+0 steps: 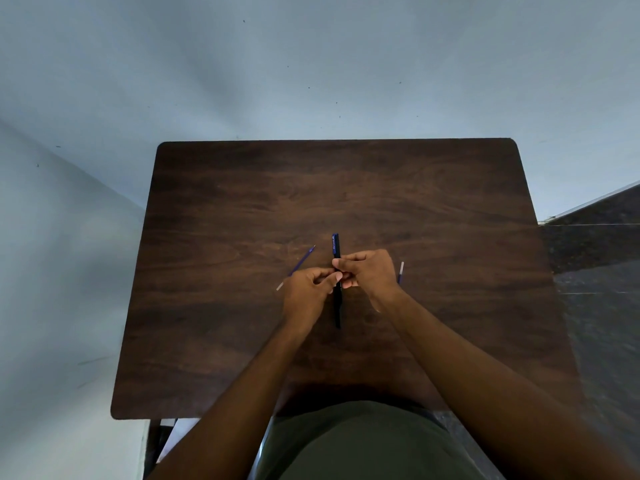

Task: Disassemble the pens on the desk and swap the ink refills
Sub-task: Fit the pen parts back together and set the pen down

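A dark pen (336, 247) with a blue cap end runs lengthwise at the middle of the brown wooden desk (242, 209). My left hand (306, 292) and my right hand (369, 271) meet over its middle, fingers pinched on it. Whether it is one pen or two parts in line, I cannot tell. One blue ink refill (302, 263) lies slanted to the left of my left hand. A second refill (401, 270) pokes out behind my right hand, mostly hidden.
The desk stands against pale blue walls at the back and left. A dark stone floor (595, 258) shows to the right. My dark green shirt (363, 445) fills the bottom, over the desk's near edge.
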`<act>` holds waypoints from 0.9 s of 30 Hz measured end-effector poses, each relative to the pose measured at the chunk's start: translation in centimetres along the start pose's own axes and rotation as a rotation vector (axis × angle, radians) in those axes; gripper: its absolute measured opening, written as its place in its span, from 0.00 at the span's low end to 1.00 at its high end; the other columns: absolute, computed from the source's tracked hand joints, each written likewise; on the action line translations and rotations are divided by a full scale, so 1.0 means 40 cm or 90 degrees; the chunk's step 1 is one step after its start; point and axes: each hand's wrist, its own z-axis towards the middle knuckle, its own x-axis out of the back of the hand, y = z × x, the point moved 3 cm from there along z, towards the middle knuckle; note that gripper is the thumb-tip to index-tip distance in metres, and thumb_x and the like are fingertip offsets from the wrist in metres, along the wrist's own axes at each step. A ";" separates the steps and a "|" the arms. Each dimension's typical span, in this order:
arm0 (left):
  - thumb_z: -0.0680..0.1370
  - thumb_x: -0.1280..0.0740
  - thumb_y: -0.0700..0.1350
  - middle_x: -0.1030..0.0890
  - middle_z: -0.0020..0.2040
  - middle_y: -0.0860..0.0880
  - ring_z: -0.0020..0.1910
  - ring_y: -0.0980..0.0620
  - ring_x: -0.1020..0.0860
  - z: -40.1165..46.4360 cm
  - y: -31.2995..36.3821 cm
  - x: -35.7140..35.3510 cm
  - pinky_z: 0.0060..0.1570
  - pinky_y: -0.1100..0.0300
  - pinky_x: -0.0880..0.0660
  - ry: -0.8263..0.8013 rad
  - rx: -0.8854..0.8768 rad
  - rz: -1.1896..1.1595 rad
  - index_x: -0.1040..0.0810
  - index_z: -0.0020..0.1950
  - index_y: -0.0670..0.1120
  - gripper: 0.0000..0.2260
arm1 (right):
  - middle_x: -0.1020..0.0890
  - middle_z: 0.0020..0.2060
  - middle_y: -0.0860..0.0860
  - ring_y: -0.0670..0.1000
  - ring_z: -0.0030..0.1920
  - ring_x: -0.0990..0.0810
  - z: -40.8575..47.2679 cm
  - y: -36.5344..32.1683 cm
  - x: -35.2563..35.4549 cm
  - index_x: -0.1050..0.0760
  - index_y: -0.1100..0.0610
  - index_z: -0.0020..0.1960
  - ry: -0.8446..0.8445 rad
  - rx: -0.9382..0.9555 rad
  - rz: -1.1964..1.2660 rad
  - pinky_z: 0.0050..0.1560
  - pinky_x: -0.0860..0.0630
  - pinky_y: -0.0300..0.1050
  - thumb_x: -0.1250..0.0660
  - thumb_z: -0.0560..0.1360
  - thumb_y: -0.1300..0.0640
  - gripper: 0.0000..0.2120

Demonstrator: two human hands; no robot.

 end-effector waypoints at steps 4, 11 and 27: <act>0.77 0.28 0.48 0.14 0.45 0.56 0.42 0.61 0.17 0.005 0.001 -0.006 0.44 0.64 0.20 -0.003 0.002 0.028 0.15 0.55 0.48 0.09 | 0.15 0.33 0.56 0.49 0.28 0.18 0.024 -0.010 0.038 0.15 0.65 0.45 0.073 -0.009 0.001 0.32 0.18 0.42 0.24 0.74 0.63 0.04; 0.78 0.29 0.44 0.16 0.42 0.57 0.38 0.64 0.19 0.026 -0.031 -0.010 0.37 0.72 0.26 -0.028 0.030 0.101 0.15 0.55 0.48 0.07 | 0.15 0.34 0.56 0.49 0.28 0.18 0.113 -0.040 0.136 0.16 0.64 0.44 0.160 -0.020 -0.107 0.30 0.19 0.40 0.22 0.72 0.61 0.06; 0.75 0.25 0.44 0.15 0.45 0.51 0.42 0.58 0.18 0.055 -0.046 -0.025 0.43 0.70 0.25 0.005 0.066 0.148 0.16 0.54 0.45 0.09 | 0.15 0.36 0.58 0.57 0.38 0.14 0.214 -0.053 0.150 0.22 0.59 0.34 0.201 0.012 -0.261 0.44 0.15 0.54 0.21 0.71 0.60 0.12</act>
